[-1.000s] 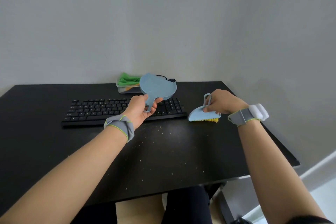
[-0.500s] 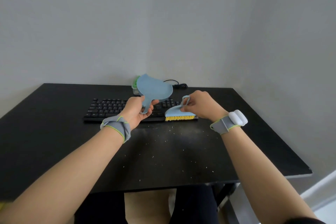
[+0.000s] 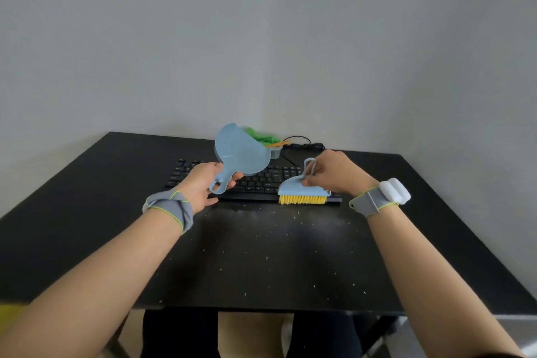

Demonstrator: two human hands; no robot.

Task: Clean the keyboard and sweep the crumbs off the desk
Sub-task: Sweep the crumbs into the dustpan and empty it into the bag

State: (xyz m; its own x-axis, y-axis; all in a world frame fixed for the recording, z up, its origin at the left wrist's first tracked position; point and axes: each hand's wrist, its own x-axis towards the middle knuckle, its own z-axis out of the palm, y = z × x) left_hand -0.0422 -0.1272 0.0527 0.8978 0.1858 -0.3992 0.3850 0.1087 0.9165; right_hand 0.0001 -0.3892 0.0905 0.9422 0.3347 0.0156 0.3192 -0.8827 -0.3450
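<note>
While the left hand (image 3: pixel 203 186) grips the light-blue plastic dustpan (image 3: pixel 239 154) aloft, the right hand (image 3: pixel 334 173), gripping the blue yellow-bristled brush (image 3: pixel 302 192), has shifted it left from the counter (image 3: pixel 87 197) onto the black keyboard (image 3: pixel 261 183) at frame centre, so cleaning can begin.

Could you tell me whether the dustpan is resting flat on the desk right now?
No, the left hand holds the dustpan by its handle, raised and tilted above the keyboard, clear of the desk.
</note>
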